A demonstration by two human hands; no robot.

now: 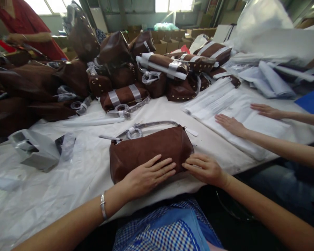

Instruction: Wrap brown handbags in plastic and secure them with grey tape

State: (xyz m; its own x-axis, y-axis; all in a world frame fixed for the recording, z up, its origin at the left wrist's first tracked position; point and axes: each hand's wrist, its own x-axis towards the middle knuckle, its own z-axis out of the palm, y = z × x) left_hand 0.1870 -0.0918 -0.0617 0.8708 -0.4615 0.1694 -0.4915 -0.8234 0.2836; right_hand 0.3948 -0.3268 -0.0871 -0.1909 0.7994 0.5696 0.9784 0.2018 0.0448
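A brown suede-like handbag (149, 148) lies on the white-covered table right in front of me. Its wrapped strap (157, 123) lies along the far side, beside a coiled piece in clear wrap (134, 133). My left hand (149, 172) rests flat on the bag's near face, fingers stretched out towards the right. At the bag's lower right corner, my right hand (205, 169) has its fingers bent and close together on the edge; its thumb is mostly hidden.
Several brown bags, some banded with white wrap (125, 96), are heaped at the back. A crumpled grey-white packet (35, 148) lies at left. On the right, another person's hands (231, 125) press on white sheets (219, 104). A person in red (42, 42) stands at the far left.
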